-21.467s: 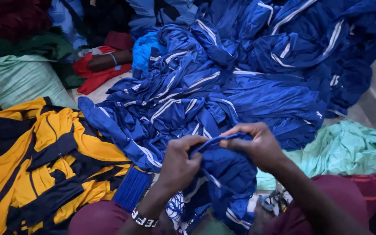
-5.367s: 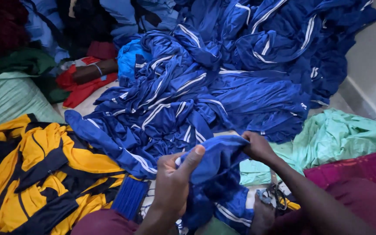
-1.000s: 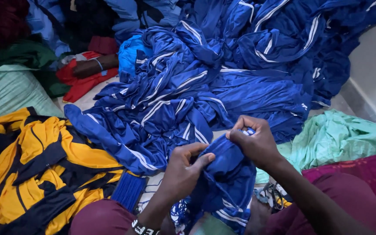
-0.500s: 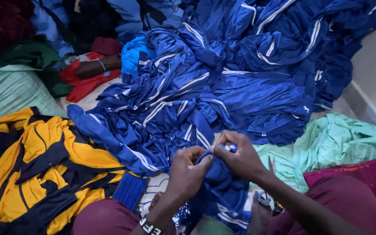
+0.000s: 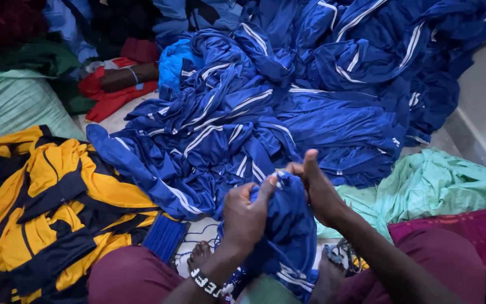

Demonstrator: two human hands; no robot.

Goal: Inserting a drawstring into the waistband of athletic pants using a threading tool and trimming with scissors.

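A blue garment with white stripes (image 5: 288,231) hangs bunched between my two hands over my lap. My left hand (image 5: 246,211) pinches its top edge from the left, a beaded bracelet on the wrist. My right hand (image 5: 319,188) grips the same fabric from the right, thumb up. Just beyond them lies a big heap of matching blue striped garments (image 5: 265,107).
Yellow and navy garments (image 5: 40,197) are piled at the left. A pale green cloth (image 5: 423,186) lies to the right, a green sack (image 5: 12,101) at far left. Another person's forearm (image 5: 125,76) rests on red cloth behind. A dark blue ribbed piece (image 5: 164,236) is near my knee.
My hands have risen slightly with the blue garment; my right thumb now points up and the fabric is bunched tighter between both hands.
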